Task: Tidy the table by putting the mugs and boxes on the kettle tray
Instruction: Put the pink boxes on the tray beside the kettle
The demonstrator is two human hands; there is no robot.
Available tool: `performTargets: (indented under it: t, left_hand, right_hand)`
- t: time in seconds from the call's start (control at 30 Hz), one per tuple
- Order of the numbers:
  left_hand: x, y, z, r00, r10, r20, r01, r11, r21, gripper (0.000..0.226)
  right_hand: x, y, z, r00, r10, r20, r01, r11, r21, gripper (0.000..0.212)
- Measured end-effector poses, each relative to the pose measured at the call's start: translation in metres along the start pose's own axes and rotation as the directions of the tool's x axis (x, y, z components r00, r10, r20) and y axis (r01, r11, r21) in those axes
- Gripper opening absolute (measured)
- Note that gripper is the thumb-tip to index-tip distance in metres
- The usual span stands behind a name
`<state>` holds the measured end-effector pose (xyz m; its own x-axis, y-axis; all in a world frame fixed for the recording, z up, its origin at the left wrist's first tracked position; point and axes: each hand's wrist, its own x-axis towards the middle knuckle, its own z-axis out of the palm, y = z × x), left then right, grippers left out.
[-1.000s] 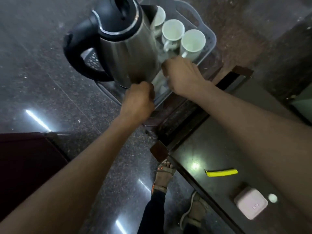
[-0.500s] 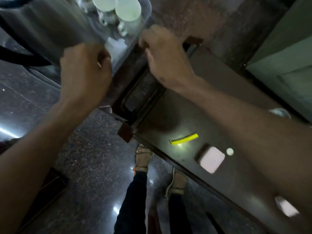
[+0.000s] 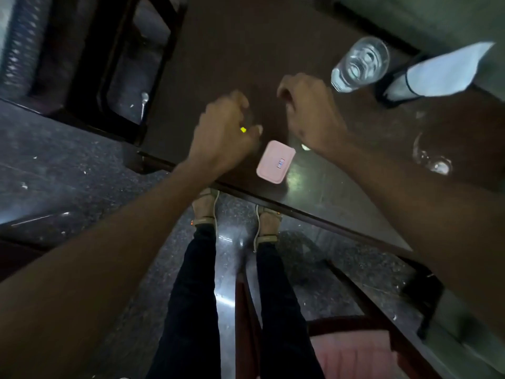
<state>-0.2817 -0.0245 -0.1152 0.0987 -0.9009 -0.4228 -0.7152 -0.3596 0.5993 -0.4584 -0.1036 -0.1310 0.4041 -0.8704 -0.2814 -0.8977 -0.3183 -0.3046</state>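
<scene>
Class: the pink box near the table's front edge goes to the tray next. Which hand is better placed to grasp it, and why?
Probably the right hand: it looks free above the table, beside the pink box. The left hand seems curled over a yellow item.

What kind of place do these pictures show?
Probably a hotel or guest room, though not certainly: a dark wooden table bearing an upturned drinking glass and a small pink box, above a polished speckled stone floor.

dark glossy surface (image 3: 232, 50), edge running diagonally. on it: pink box (image 3: 276, 162) near the edge, small white disc (image 3: 305, 146) just beside it, yellow strip (image 3: 243, 129) mostly hidden, clear glass (image 3: 360, 64) farther back.
</scene>
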Motion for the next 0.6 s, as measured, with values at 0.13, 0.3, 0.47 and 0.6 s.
performTargets:
  t: [0.13,0.3,0.47,0.6]
  left_hand:
    - [-0.040,0.016,0.075,0.989,-0.114,0.096,0.111,0.993,0.029,0.071]
    - [-0.061,0.019,0.124,0.966,-0.252,0.050,0.250,0.967,0.038,0.080]
    - [-0.059,0.021,0.138,0.960,-0.280,0.009,0.279,0.958,0.068,0.070]
    - [-0.057,0.026,0.132,0.969,-0.245,-0.025,0.246,0.967,0.065,0.057]
  right_hand:
    - [-0.049,0.031,0.025,0.993,0.030,0.114,-0.036,0.998,0.051,0.047]
    - [-0.069,0.038,0.054,0.983,0.016,0.181,-0.038,0.992,0.121,0.056]
    - [-0.081,0.041,0.060,0.977,-0.015,0.212,-0.020,0.987,0.162,0.057]
    - [-0.088,0.043,0.055,0.985,0.018,0.172,-0.053,0.978,0.202,0.053]
